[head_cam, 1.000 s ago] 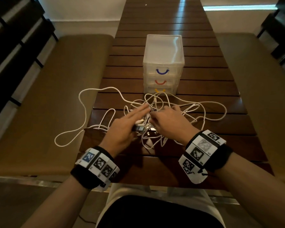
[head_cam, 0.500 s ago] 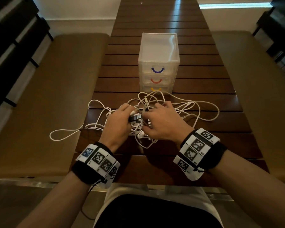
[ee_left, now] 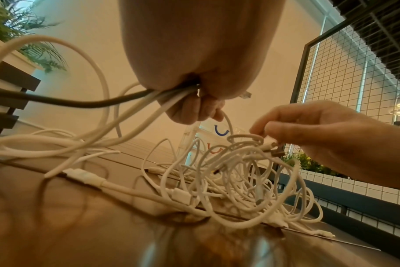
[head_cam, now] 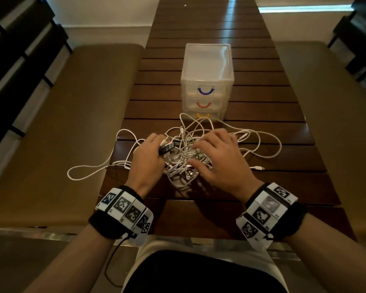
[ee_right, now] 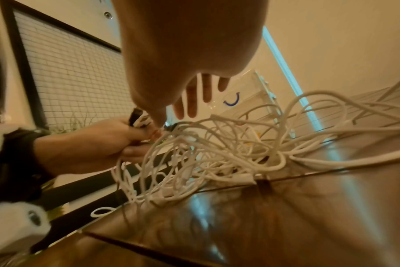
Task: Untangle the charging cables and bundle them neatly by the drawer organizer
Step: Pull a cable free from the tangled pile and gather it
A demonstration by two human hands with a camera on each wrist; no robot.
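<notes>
A tangle of white charging cables [head_cam: 184,166] lies on the dark slatted table [head_cam: 262,187], just in front of the clear drawer organizer [head_cam: 207,81]. My left hand [head_cam: 159,144] is curled round a bunch of cable ends, among them a black plug [head_cam: 167,148]. In the left wrist view one dark cable [ee_left: 80,103] and several white ones run out of that fist [ee_left: 194,104]. My right hand [head_cam: 197,154] is over the middle of the tangle. Its thumb and forefinger pinch a small plug [ee_right: 169,126], and its other fingers [ee_right: 206,90] are straight.
One white loop [head_cam: 82,174] hangs over the table's left edge above a padded bench [head_cam: 61,134]. A second bench [head_cam: 336,123] runs along the right. A loose connector [head_cam: 258,167] lies right of my right hand. The organizer's blue [head_cam: 205,92], red and yellow handles face me.
My left hand, flat on the cables a second ago, has curled round the plug ends. The loop over the left edge has been drawn in. My right hand has spread over the tangle.
</notes>
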